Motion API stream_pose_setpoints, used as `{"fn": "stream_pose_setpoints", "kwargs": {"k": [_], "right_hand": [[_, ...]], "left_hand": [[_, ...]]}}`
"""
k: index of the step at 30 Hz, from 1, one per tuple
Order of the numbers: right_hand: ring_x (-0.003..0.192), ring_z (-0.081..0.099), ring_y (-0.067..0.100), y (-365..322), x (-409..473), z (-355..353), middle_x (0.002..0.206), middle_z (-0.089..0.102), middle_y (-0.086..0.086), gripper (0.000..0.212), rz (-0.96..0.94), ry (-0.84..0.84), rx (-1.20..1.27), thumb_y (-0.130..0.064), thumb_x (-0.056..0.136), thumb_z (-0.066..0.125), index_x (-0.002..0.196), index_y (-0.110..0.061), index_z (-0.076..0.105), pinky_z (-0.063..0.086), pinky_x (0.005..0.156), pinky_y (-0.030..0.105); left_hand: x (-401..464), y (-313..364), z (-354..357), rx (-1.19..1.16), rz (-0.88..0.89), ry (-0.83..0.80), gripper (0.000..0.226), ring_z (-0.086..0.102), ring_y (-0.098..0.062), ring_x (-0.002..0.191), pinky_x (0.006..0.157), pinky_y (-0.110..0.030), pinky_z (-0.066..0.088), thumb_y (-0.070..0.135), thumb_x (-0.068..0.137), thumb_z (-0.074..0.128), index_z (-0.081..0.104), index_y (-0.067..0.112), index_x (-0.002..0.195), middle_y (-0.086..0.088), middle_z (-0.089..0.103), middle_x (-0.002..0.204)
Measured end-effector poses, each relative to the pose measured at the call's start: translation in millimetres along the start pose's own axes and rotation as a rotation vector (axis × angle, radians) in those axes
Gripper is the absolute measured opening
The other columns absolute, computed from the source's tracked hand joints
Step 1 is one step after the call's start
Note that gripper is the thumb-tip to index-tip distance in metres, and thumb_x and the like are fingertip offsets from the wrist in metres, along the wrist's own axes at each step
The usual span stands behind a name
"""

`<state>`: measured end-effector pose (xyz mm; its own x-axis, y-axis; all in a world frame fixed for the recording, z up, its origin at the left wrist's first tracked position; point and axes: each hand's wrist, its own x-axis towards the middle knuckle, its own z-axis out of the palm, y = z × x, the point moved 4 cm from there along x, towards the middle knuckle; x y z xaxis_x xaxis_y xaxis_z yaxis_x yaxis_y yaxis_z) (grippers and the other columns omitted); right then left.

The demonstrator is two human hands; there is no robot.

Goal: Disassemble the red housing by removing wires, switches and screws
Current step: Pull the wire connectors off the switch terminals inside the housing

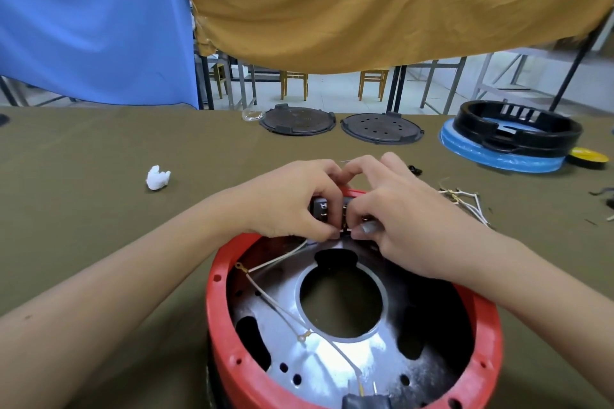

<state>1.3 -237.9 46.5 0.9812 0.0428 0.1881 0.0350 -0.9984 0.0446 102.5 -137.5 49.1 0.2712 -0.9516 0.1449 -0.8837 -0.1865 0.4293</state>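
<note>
Left hand [292,199] pinches black switch block [320,209] at far rim, likely keeping it steady. Right hand [392,206] pinches next switch, probably to pull it free. Red housing [219,295] sits close, open side up, white wires [275,305] loose inside.

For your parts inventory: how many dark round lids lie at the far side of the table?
2: left lid and perforated right lid, side by side beyond the hands. Others may lie out of view.
</note>
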Motion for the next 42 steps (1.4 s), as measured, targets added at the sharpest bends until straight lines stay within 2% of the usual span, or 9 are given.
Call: {"fn": "stream_pose_setpoints", "kwargs": {"k": [5, 7, 10, 12, 14, 18, 23, 32, 42], "right_hand": [[0.124, 0.028, 0.022, 1.4, 2.5, 5.7, 0.145, 0.030, -0.003, 0.012, -0.005, -0.011, -0.077, -0.026, 0.098, 0.057, 0.101, -0.033, 0.066, 0.037, 0.096, 0.040], [0.125, 0.036, 0.023, 1.6, 2.4, 4.9, 0.145, 0.028, -0.004, 0.010, 0.017, -0.038, -0.025, -0.024, 0.098, 0.058, 0.098, -0.031, 0.064, 0.043, 0.091, 0.042], [0.094, 0.056, 0.026, 1.8, 3.9, 3.8, 0.141, 0.027, -0.005, 0.011, 0.027, -0.089, 0.058, -0.021, 0.097, 0.058, 0.089, -0.025, 0.063, 0.049, 0.073, 0.042], [0.079, 0.055, 0.026, 1.6, 5.8, 3.1, 0.138, 0.028, -0.004, 0.012, 0.019, -0.106, 0.046, -0.019, 0.097, 0.058, 0.087, -0.024, 0.062, 0.047, 0.068, 0.042], [0.075, 0.054, 0.025, 1.6, 6.8, 2.8, 0.136, 0.030, -0.004, 0.014, 0.012, -0.119, 0.056, -0.017, 0.096, 0.057, 0.084, -0.024, 0.062, 0.044, 0.064, 0.040], [0.075, 0.056, 0.027, 3.1, 7.3, 2.7, 0.133, 0.033, -0.004, 0.017, -0.005, -0.115, 0.104, -0.016, 0.095, 0.057, 0.081, -0.020, 0.062, 0.047, 0.068, 0.043], [0.079, 0.058, 0.029, 5.1, 8.7, 3.7, 0.131, 0.033, -0.006, 0.019, -0.015, -0.109, 0.173, -0.015, 0.094, 0.059, 0.078, -0.024, 0.063, 0.049, 0.072, 0.046], [0.092, 0.059, 0.030, 8.4, 8.7, 5.1, 0.131, 0.034, -0.007, 0.017, -0.029, -0.121, 0.256, -0.020, 0.094, 0.061, 0.079, -0.024, 0.067, 0.049, 0.080, 0.046], [0.091, 0.059, 0.024, 10.4, 9.5, 5.5, 0.130, 0.032, -0.014, 0.018, -0.030, -0.116, 0.286, -0.021, 0.094, 0.061, 0.077, -0.020, 0.066, 0.049, 0.081, 0.044]], "left_hand": [[0.5, -2.8, 0.7, -0.014, -0.008, -0.022, 0.005, 0.054, -0.006, 0.111, 0.098, -0.029, 0.041, 0.019, 0.077, 0.080, 0.075, 0.021, 0.077, 0.010, 0.054, 0.117], [0.5, -3.4, 0.9, -0.027, -0.015, -0.025, 0.005, 0.054, -0.004, 0.111, 0.098, -0.028, 0.041, 0.020, 0.077, 0.080, 0.075, 0.022, 0.076, 0.011, 0.054, 0.117], [1.0, -4.0, 1.2, -0.038, -0.023, -0.032, 0.006, 0.055, -0.004, 0.108, 0.097, -0.029, 0.041, 0.019, 0.077, 0.080, 0.075, 0.022, 0.076, 0.012, 0.055, 0.114], [1.0, -4.0, 1.7, -0.044, -0.024, -0.037, 0.006, 0.055, -0.003, 0.106, 0.097, -0.031, 0.042, 0.019, 0.077, 0.080, 0.075, 0.023, 0.076, 0.012, 0.055, 0.111], [1.1, -3.9, 1.8, -0.047, -0.022, -0.045, 0.006, 0.054, -0.005, 0.107, 0.097, -0.034, 0.043, 0.019, 0.077, 0.080, 0.075, 0.023, 0.076, 0.008, 0.056, 0.111], [0.4, -2.4, 1.2, -0.050, -0.015, -0.056, 0.006, 0.053, -0.006, 0.107, 0.097, -0.033, 0.042, 0.019, 0.078, 0.080, 0.075, 0.023, 0.078, 0.006, 0.054, 0.110], [-0.8, -1.5, 0.2, -0.044, -0.006, -0.070, 0.007, 0.051, -0.004, 0.107, 0.097, -0.025, 0.039, 0.020, 0.080, 0.079, 0.074, 0.024, 0.078, 0.007, 0.052, 0.111], [-0.4, -1.2, 0.4, -0.025, 0.005, -0.088, 0.004, 0.050, -0.012, 0.114, 0.099, -0.034, 0.039, 0.022, 0.081, 0.078, 0.074, 0.022, 0.081, 0.001, 0.051, 0.115], [0.3, -2.9, 0.5, -0.038, 0.005, -0.094, 0.005, 0.051, -0.011, 0.112, 0.100, -0.039, 0.041, 0.023, 0.080, 0.078, 0.073, 0.024, 0.080, 0.007, 0.050, 0.111]]}}
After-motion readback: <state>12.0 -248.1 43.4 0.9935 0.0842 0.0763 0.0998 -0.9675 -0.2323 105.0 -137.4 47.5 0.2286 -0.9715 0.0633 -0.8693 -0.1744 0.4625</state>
